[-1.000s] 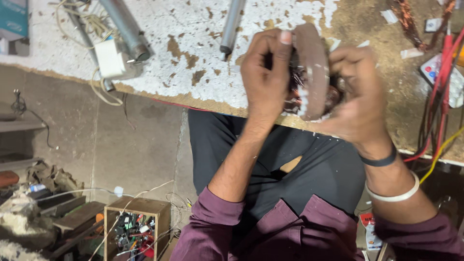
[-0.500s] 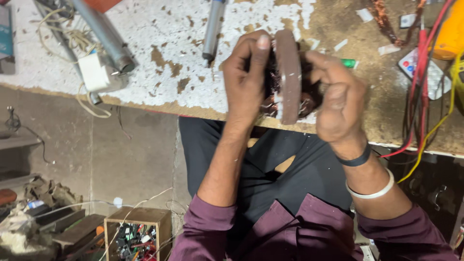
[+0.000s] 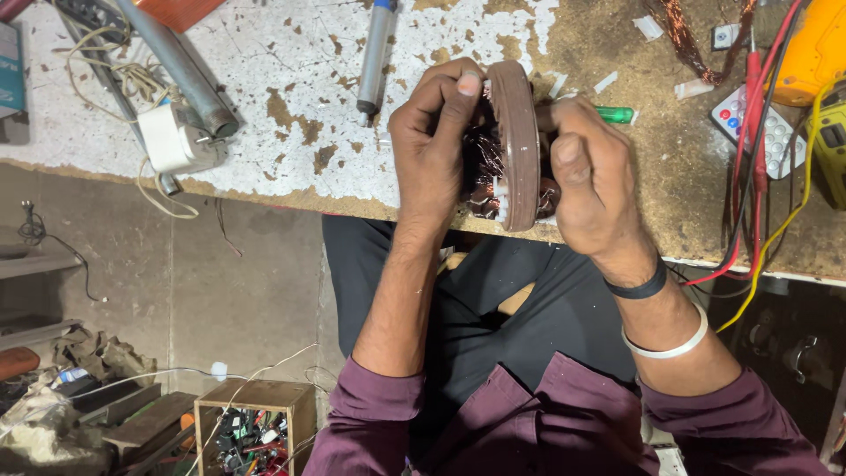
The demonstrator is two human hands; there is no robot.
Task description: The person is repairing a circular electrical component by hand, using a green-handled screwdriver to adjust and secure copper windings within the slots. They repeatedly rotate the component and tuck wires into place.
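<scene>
Both hands hold a round brown motor part (image 3: 515, 141) on edge above the near rim of the tabletop (image 3: 291, 132), over the person's lap. The left hand (image 3: 432, 145) grips it from one side, thumb pressed on the rim and the fingers (image 3: 458, 88) curled over the top. The right hand (image 3: 592, 176) clasps the other side, fingers wrapped behind the disc. Dark copper wire (image 3: 480, 167) is bundled against the face toward the left hand, with small white slips poking out at the lower edge.

As a judgement, the work looks well along: wire already sits in the part, and the hands seem to be pressing or tidying it. How much remains is unclear, since the far face is hidden behind the right hand.

On the tabletop lie a grey metal pipe (image 3: 176, 66), a white plug (image 3: 172, 139) with tangled cord, a grey pen-shaped tool (image 3: 374, 57), a green-handled tool (image 3: 614, 115) just past the right hand, loose copper wire scraps (image 3: 679, 40), a small white keypad (image 3: 758, 128), and red and yellow leads (image 3: 749, 176) running to a yellow meter (image 3: 815, 48).

For containers, one shows: a small open wooden box (image 3: 256, 397) on the floor below. It is crammed with small mixed parts and bits of coloured wire, too jumbled to tell apart.
</scene>
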